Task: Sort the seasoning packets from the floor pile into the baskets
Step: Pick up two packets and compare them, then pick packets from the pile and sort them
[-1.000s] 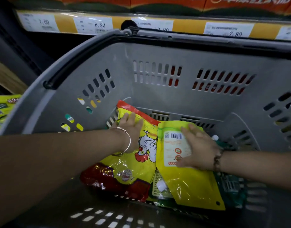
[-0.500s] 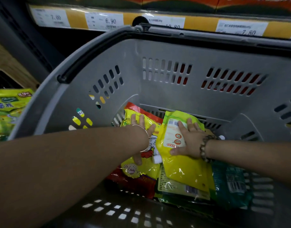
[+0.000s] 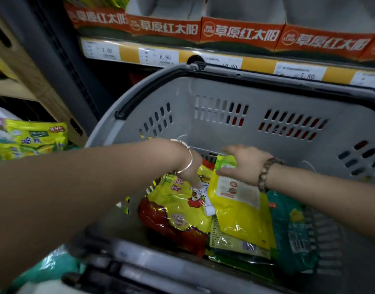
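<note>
Grey plastic walls of the basket (image 3: 256, 92) fill most of my view. It stands against a shop shelf with a yellow price-tag strip (image 3: 258, 64) and orange cartons (image 3: 239, 32) above. More yellow-green packets (image 3: 34, 139) lie outside to the left.

Inside, my right hand (image 3: 248, 164) grips the top edge of a yellow pouch (image 3: 239, 209), fingers curled over it and thumb beneath. My left hand (image 3: 189, 168) reaches down beside it, fingertips on the chicken-print packet (image 3: 178, 200). It is too blurred for me to tell whether they pinch it. A green packet (image 3: 294, 234) lies under my right forearm.
</note>
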